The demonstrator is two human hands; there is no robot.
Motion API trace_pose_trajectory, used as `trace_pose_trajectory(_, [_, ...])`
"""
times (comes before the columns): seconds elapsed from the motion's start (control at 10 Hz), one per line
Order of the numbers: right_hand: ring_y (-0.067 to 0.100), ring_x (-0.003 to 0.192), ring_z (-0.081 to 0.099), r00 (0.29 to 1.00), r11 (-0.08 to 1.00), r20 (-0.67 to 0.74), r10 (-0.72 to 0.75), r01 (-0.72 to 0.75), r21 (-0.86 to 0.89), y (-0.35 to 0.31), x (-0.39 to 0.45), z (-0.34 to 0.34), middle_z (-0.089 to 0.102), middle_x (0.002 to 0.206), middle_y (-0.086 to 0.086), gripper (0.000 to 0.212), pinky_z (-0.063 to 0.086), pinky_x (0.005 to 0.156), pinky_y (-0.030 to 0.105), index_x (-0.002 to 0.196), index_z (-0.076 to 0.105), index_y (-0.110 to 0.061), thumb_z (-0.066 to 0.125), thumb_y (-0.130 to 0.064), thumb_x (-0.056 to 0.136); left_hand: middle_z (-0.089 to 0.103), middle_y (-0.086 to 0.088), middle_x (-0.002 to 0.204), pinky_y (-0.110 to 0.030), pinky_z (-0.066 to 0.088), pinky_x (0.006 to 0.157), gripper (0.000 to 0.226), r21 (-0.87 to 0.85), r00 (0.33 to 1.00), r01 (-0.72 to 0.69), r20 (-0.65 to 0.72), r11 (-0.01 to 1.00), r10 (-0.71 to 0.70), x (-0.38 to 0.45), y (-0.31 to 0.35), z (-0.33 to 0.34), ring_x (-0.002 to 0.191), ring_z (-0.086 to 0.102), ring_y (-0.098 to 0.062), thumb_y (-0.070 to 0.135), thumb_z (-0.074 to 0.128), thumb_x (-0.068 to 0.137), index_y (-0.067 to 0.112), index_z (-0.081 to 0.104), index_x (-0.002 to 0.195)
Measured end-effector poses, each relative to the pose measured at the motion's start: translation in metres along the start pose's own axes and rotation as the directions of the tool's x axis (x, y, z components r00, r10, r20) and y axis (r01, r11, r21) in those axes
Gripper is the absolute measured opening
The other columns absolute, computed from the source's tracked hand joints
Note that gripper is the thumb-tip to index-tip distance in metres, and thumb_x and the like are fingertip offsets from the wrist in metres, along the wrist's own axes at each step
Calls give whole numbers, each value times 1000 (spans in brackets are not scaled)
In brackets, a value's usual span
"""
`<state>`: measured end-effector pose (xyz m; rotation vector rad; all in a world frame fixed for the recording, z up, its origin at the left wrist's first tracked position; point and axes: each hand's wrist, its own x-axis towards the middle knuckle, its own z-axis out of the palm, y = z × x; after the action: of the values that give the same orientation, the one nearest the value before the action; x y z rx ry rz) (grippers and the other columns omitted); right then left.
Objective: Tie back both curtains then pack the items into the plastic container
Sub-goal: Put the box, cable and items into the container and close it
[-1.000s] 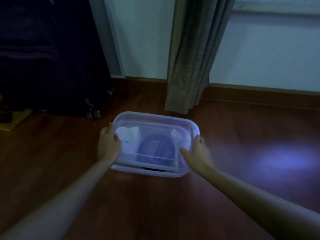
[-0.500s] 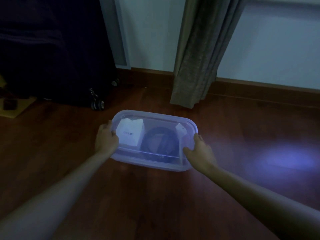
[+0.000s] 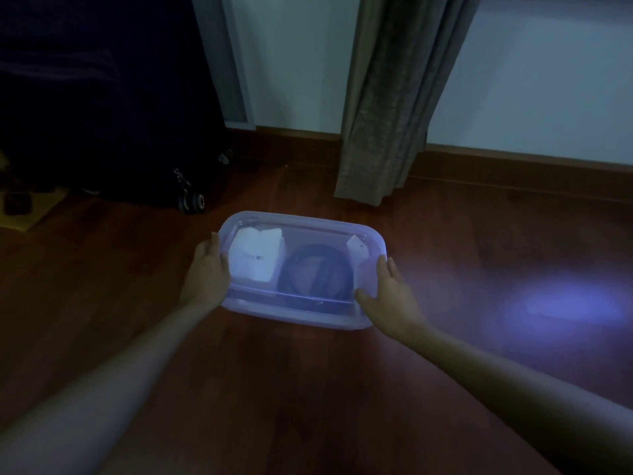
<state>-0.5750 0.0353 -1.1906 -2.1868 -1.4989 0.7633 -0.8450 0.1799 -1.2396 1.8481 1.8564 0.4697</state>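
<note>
Down on the dim wooden floor (image 3: 308, 389), a person's two hands frame a clear plastic container (image 3: 305, 313).

Its lid (image 3: 308, 226) is on; inside lie a white box (image 3: 257, 257) at the left, a dark coil, possibly a cable (image 3: 315, 272), in the middle, and a small white item (image 3: 358, 248) at the right. The left hand (image 3: 205, 272) presses flat against the left end, fingers straight. The right hand (image 3: 388, 296) rests on the right end, fingers loosely extended, thumb on the lid. A grey-brown curtain (image 3: 387, 97) hangs just behind, and a dark wheeled suitcase (image 3: 102, 114) stands at the left.
</note>
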Motion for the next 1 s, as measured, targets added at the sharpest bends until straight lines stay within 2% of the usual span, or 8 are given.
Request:
trace_pose_trajectory(0.1, [13,148,8,999,997,-9,-47,47,67,9,-18,8,-15,162,-2,112,23,115,34,154,-9,-16,68,-54,82,10,-14,160,-45,23,118,59,63,997,-79,0,995,79,-16,2,-9,147,15,-31,31,38,103,9,15,152])
trace_pose_trajectory(0.2, [11,147,7,994,996,59,-92,91,23,23,-30,21,-29,156,-9,125,27,113,30,152,-18,-17,73,-57,74,-1,-7,161,-44,10,119,70,243,951,-291,-29,925,307,-30,-4,-14,148,3,-24,52,33,99,15,9,153])
trace_pose_trajectory(0.3, [18,146,22,992,992,43,-120,121,-32,27,-25,21,-34,153,-10,119,37,105,29,151,-19,-16,72,-47,80,15,-4,157,-48,5,120,80,438,759,-637,210,635,616,-36,-19,-14,146,16,-24,72,23,90,21,18,151])
trace_pose_trajectory(0.4, [18,145,24,988,990,61,-139,141,-15,25,-10,17,-34,149,-11,116,33,108,27,152,-13,-12,75,-38,81,31,-6,154,-48,11,116,73,492,641,-746,343,449,687,-33,-40,-5,142,29,-24,56,38,92,28,9,153])
trace_pose_trajectory(0.5, [18,145,23,979,982,100,-179,184,-44,20,16,10,-33,147,-12,115,30,109,25,152,-11,-12,75,-36,81,36,-7,152,-50,18,113,72,525,678,-703,291,480,674,-27,-42,-6,140,33,-24,40,40,87,25,15,152])
trace_pose_trajectory(0.7, [23,143,29,953,953,165,-255,277,-124,2,79,7,-33,152,-8,109,37,109,32,153,-11,-17,71,-41,84,38,-9,151,-46,13,116,56,548,748,-629,230,552,623,3,-48,-11,140,34,-25,45,14,101,21,27,150])
trace_pose_trajectory(0.8, [26,136,40,952,936,144,-271,295,-191,-10,102,9,-24,159,-5,105,45,100,36,153,-13,-26,66,-47,85,35,-8,152,-45,12,116,70,549,736,-630,198,549,647,35,-52,-13,141,32,-23,38,50,93,26,14,152])
trace_pose_trajectory(1.0, [20,145,23,921,883,-80,-381,337,-326,-20,137,21,18,160,2,74,43,102,35,153,20,-24,58,-43,91,38,-9,150,-42,14,115,72,611,719,-613,167,501,675,92,-31,-16,138,37,-26,33,53,87,23,22,151])
